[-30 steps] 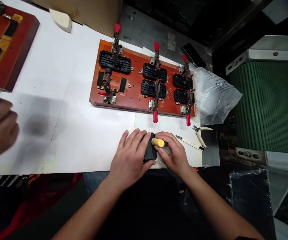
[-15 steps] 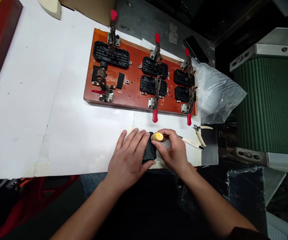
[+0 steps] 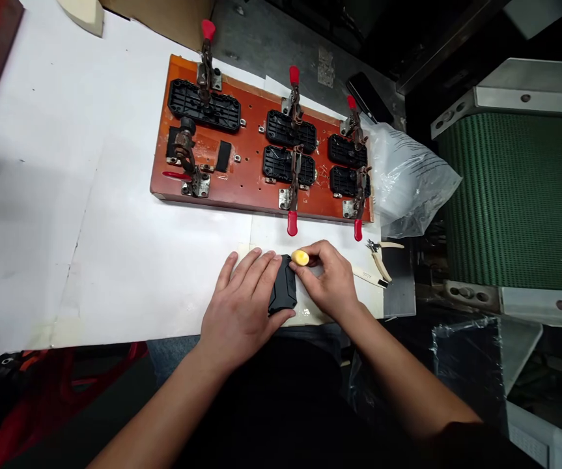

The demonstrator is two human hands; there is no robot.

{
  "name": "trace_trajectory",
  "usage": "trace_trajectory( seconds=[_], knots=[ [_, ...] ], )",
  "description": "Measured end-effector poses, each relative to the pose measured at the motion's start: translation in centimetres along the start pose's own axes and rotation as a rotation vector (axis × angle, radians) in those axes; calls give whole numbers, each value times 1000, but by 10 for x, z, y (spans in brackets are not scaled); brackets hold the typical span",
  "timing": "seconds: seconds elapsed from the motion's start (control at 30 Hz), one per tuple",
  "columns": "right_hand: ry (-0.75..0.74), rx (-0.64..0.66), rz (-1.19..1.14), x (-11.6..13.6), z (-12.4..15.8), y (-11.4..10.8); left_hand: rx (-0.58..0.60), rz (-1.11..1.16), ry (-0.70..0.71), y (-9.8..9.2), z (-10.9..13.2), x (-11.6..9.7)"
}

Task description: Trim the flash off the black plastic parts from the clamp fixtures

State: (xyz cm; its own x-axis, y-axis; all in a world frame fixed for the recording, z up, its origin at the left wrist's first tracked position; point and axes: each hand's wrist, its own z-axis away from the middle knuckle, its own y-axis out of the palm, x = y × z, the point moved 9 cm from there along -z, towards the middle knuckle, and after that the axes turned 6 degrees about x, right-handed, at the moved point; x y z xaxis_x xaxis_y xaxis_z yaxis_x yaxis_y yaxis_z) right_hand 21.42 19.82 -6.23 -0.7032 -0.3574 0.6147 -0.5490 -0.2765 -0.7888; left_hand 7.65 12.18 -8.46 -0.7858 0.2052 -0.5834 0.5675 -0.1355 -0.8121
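A paper-covered bench (image 3: 114,215) carries the work, with a green conveyor belt (image 3: 519,202) standing off its right edge. Toward the far edge lies an orange fixture board (image 3: 256,189), its red-handled toggle clamps (image 3: 292,223) holding down black moulded parts (image 3: 290,130); a clear plastic bag (image 3: 407,182) slumps against the board's right end. At the near edge, the left hand (image 3: 241,309) lies flat, fingers spread, pinning a small black plastic part (image 3: 283,293) to the paper. The right hand (image 3: 332,280) has its grip closed around a yellow-handled tool (image 3: 301,258), tip set at the part's top edge; the tip itself is hidden. A craft knife (image 3: 371,275) and small cutters (image 3: 381,257) rest just right of that hand, near the bench's right edge. The left fingers sit close beside the working tip, so a slip could likely catch them. The part also lies near the bench's front edge, where a hard push might send it off.
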Motion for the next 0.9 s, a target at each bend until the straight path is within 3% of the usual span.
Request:
trace_trajectory(
  seconds=[0.2,0.33,0.47,0.63,0.77,0.9],
  knots=[
    [32,-50,-55,-4,7,-3,1,-3,-1,1,-1,0],
    [-64,61,-74,9,7,7,-5,-12,7,2,-1,-1],
    [-68,51,-16,7,6,1,-5,-33,6,1,-1,-1],
    [-203,144,-15,18,6,5,-7,-29,29,1,-1,-2],
    [-175,119,-40,15,11,3,-12,-36,11,1,-1,0],
    [-206,226,-125,17,18,11,2,-38,28,3,-1,-1]
  ],
)
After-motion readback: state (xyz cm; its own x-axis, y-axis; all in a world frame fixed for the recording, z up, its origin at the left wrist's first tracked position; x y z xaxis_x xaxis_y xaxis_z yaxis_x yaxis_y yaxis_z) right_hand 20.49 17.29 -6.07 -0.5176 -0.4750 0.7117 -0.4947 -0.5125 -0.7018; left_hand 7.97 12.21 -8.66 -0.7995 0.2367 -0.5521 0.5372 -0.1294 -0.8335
